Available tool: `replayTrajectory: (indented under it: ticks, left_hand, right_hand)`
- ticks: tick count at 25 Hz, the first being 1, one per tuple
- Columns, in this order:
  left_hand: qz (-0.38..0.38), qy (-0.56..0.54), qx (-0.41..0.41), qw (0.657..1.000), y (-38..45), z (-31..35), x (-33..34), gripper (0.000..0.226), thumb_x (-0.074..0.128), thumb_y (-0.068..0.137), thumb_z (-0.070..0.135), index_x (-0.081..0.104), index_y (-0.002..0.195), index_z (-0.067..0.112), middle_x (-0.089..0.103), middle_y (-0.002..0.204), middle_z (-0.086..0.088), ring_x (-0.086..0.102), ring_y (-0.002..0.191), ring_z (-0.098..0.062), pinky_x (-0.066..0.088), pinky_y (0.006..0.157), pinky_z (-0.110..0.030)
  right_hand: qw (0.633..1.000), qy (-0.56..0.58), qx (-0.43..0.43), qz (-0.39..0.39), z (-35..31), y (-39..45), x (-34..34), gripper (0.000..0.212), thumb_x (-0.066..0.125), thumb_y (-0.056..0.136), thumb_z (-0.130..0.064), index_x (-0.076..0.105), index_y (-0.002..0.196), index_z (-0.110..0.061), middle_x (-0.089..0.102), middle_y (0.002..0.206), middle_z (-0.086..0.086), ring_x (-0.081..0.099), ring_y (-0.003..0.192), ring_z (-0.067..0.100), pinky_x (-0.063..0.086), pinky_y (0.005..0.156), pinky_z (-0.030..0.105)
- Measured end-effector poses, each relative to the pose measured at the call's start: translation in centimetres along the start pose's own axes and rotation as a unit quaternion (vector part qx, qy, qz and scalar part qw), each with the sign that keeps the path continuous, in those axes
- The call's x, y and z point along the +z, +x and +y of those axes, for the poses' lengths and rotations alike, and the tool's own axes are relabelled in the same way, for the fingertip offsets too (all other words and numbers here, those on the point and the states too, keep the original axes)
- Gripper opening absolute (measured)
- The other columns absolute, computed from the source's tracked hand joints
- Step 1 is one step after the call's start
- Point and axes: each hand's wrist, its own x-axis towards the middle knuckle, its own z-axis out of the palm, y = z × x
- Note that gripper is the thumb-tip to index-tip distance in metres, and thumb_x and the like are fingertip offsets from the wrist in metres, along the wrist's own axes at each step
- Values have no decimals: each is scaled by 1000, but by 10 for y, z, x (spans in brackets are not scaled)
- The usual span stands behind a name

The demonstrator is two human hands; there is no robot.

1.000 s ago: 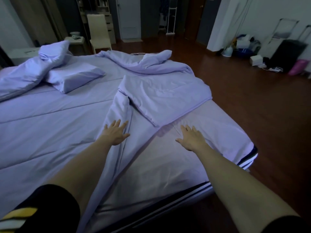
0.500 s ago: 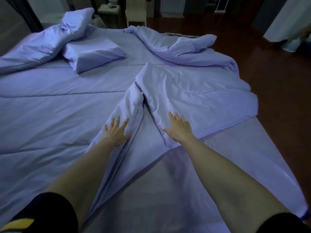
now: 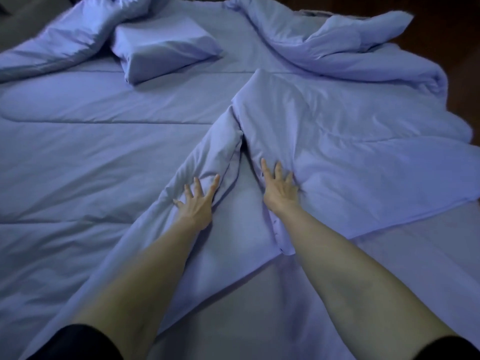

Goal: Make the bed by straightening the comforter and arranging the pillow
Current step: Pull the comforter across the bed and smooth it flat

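A lilac comforter [image 3: 337, 131] lies rumpled over the bed, one corner folded back toward the middle and a bunched ridge along the far right. My left hand [image 3: 196, 201] rests with fingers spread on the folded ridge of that comforter. My right hand [image 3: 280, 188] presses flat on the turned-back flap, fingers apart, and the fabric dimples around it. A rectangular lilac pillow [image 3: 161, 48] lies at the far left of the bed, against a second bundle of bedding [image 3: 65, 40].
Bare mattress sheet [image 3: 402, 281] shows at the near right where the comforter is folded away. Dark wooden floor [image 3: 454, 48] runs along the bed's right side. My black sleeves show at the bottom edge.
My view has dropped closer to the bed. My right hand moved from the bare sheet up onto the folded flap. My left hand stays on the ridge.
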Motion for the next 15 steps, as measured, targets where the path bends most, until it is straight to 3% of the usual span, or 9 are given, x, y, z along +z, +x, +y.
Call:
replayTrajectory:
  ticks: [3, 6, 10, 15]
  left_hand:
    - [1, 20, 17, 1000, -5, 1, -4, 90, 38, 94, 0, -14, 144, 54, -16, 160, -13, 0, 145, -48, 23, 107, -70]
    - [4, 29, 58, 998, -17, 4, -16, 83, 35, 95, -2, -4, 148, 49, -13, 161, -14, 16, 143, -50, 37, 107, -56]
    - [20, 9, 94, 995, -50, 25, -31, 83, 34, 92, -5, 0, 151, 43, -8, 162, -11, 47, 125, -44, 44, 95, -42]
    - [19, 12, 113, 993, -119, 64, -39, 85, 34, 90, -7, -2, 152, 40, -10, 162, -10, 54, 116, -43, 47, 88, -42]
  right_hand:
    - [999, -9, -48, 7, 19, -6, 0, 77, 30, 98, -2, -7, 152, -40, 2, 162, 12, 33, 136, 42, 38, 107, 48]
    - [997, -4, -74, 7, 38, -22, -16, 73, 29, 96, 1, 8, 153, -41, 16, 158, 17, 49, 122, 41, 42, 100, 44]
    - [996, -4, -83, 14, 75, -72, -33, 57, 32, 100, -10, 26, 149, -38, 38, 145, 15, 54, 115, 39, 44, 99, 42]
    - [995, -2, -83, 46, 139, -142, -52, 35, 41, 97, -23, 51, 130, -31, 48, 137, 10, 55, 112, 37, 44, 90, 35]
